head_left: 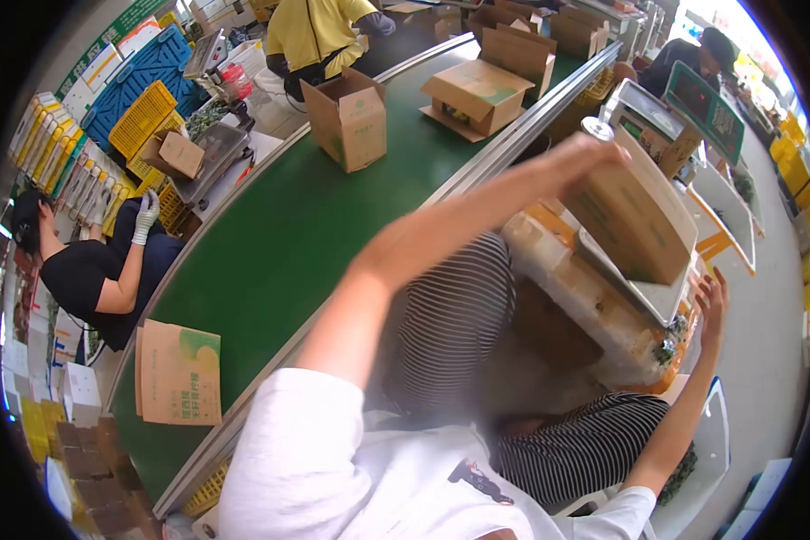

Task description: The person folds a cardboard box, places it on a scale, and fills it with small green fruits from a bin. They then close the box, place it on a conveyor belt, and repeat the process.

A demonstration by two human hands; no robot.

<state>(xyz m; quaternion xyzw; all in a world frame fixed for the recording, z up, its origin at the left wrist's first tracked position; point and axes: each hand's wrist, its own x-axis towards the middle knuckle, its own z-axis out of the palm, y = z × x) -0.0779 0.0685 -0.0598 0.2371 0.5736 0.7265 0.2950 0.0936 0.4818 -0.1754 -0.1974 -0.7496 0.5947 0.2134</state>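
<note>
Tilted brown cardboard box (634,220) held over a flat grey scale tray (661,297), beside the green conveyor belt (279,243)
Risk: one-sided top-edge grip may let the box slip; left hand (594,153) closed on that edge, right hand (711,301) spread wide, holding nothing, near the tray corner

The green conveyor belt (288,234) lies mostly bare through its middle, with room to pass between the flat carton (179,373) at eight o'clock and the open box (346,120) at eleven. Further boxes (477,93) crowd the belt toward twelve. At two o'clock the tilted cardboard box (630,216) sits over the scale tray (659,301), blocking that side. A striped-shirted person (459,315) fills the centre beside the belt's rail (495,157).
</note>
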